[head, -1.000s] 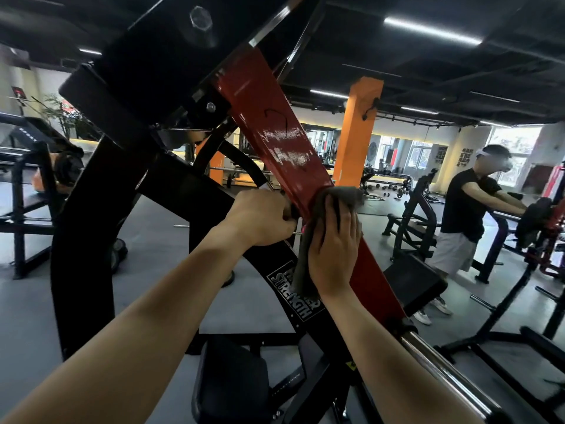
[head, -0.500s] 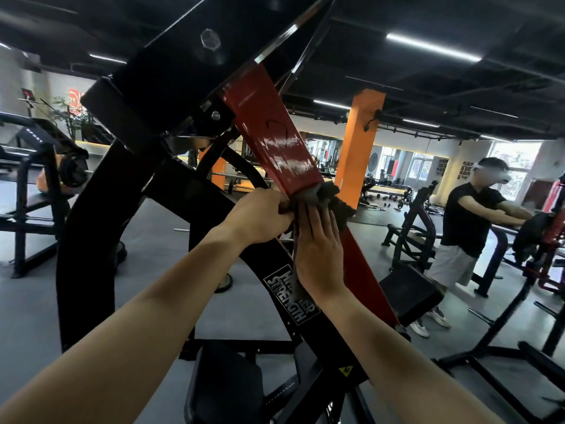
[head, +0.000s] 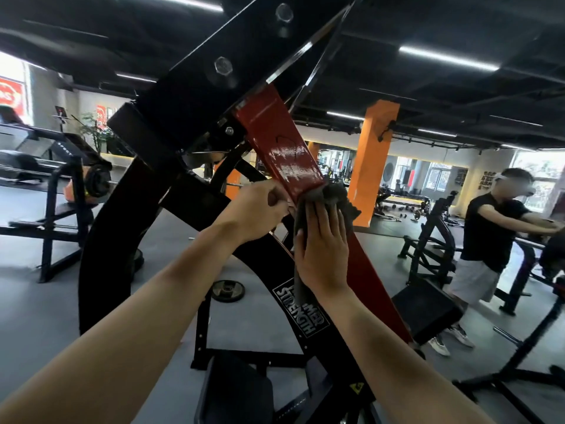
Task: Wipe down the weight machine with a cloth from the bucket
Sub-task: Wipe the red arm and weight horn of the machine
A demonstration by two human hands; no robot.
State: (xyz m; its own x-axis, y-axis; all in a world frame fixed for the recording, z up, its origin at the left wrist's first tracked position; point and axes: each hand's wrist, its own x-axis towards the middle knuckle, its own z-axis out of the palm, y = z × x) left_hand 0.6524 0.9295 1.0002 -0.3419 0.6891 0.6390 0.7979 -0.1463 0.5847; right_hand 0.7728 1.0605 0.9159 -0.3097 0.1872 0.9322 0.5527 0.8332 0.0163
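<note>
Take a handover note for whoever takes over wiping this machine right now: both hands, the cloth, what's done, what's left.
Left hand: curled, gripping the left edge of the red arm.
Right hand: fingers straight, pressing the grey cloth against the red arm, about midway along it.
Done: the arm above the cloth looks glossy and streaked, so probably wiped.
Left: the lower red arm and the black frame.
Bucket not in view.

A dark grey cloth point(head: 336, 194) lies bunched and draped across the tilted red lever arm point(head: 284, 154) of the black-framed weight machine point(head: 195, 96), about midway along it. Above the cloth, the arm's glossy paint shows whitish scuffs.
</note>
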